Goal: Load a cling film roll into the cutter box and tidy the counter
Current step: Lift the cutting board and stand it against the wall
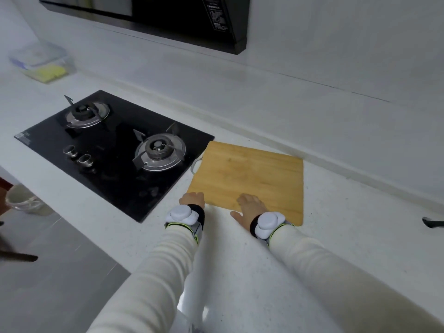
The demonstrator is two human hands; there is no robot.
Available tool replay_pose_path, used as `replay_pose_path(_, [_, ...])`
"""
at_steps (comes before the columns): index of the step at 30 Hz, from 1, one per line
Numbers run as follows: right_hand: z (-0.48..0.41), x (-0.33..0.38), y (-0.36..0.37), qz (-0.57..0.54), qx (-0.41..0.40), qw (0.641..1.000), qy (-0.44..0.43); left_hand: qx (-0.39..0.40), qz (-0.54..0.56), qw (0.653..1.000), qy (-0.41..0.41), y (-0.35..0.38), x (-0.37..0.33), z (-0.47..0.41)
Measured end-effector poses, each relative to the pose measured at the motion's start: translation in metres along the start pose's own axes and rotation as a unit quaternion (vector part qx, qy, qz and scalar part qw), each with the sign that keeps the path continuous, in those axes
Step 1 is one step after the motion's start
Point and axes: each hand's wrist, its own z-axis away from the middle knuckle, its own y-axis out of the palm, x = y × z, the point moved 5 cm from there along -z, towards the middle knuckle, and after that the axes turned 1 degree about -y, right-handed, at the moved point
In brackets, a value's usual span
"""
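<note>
No cling film roll or cutter box is in view. A bamboo cutting board lies flat on the white counter, just right of the hob. My left hand is at the board's near-left corner with its fingers curled down and hidden, so I cannot tell whether it grips the edge. My right hand rests palm-down on the board's near edge, its fingers apart and its thumb out over the counter. Both wrists wear white trackers on black bands.
A black two-burner gas hob is set into the counter on the left. A clear lidded container with something yellow inside stands at the far back left. A dark range hood hangs above. A black handle pokes in at the right edge. A pale tub sits on the floor.
</note>
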Motion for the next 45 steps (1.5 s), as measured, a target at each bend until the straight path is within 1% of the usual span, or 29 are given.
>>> replay_pose_path(4, [-0.021,0.012,-0.004,-0.024,-0.005,1.000,0.013,0.011,-0.045,0.999,0.013,-0.018,-0.016,-0.036])
replay_pose_path(6, [-0.035,0.018,-0.004,-0.039,-0.004,0.999,0.030,0.031,-0.010,0.999,-0.002,-0.023,-0.023,-0.051])
replay_pose_path(8, [-0.046,0.022,-0.005,-0.060,-0.001,0.997,0.048,0.029,0.023,0.999,-0.003,-0.027,-0.030,-0.069])
replay_pose_path(9, [-0.050,0.023,-0.006,-0.068,0.000,0.996,0.055,0.038,0.034,0.999,-0.003,-0.027,-0.032,-0.074])
replay_pose_path(11, [-0.058,0.025,-0.005,-0.077,-0.001,0.994,0.072,0.032,0.040,0.999,-0.002,-0.026,-0.036,-0.090])
replay_pose_path(19, [-0.074,0.021,-0.008,-0.119,0.014,0.985,0.126,0.070,-0.004,0.997,0.027,-0.021,-0.051,-0.129])
replay_pose_path(24, [-0.074,0.015,-0.010,-0.120,0.022,0.984,0.133,0.092,-0.006,0.995,0.031,-0.015,-0.051,-0.141])
replay_pose_path(27, [-0.069,0.015,-0.012,-0.111,0.015,0.985,0.129,0.102,0.024,0.994,0.019,-0.014,-0.047,-0.141])
replay_pose_path(30, [-0.061,0.011,-0.014,-0.104,0.017,0.987,0.119,0.119,-0.004,0.993,0.024,-0.015,-0.045,-0.133])
replay_pose_path(32, [-0.055,0.008,-0.015,-0.096,0.015,0.989,0.113,0.127,-0.072,0.988,0.041,-0.018,-0.048,-0.117])
replay_pose_path(35, [-0.044,0.004,-0.015,-0.087,-0.005,0.991,0.104,0.055,-0.143,0.985,0.082,-0.029,-0.053,-0.099])
replay_pose_path(37, [-0.033,0.003,-0.016,-0.090,-0.022,0.991,0.096,0.025,-0.188,0.976,0.106,-0.034,-0.061,-0.083])
replay_pose_path(41, [-0.011,0.000,-0.024,-0.096,-0.062,0.991,0.075,-0.015,-0.305,0.941,0.148,-0.046,-0.081,-0.050])
replay_pose_path(43, [-0.005,-0.002,-0.027,-0.094,-0.077,0.990,0.072,-0.038,-0.328,0.928,0.173,-0.053,-0.094,-0.037])
replay_pose_path(45, [0.005,-0.006,-0.031,-0.089,-0.084,0.991,0.062,-0.063,-0.321,0.926,0.190,-0.059,-0.103,-0.016])
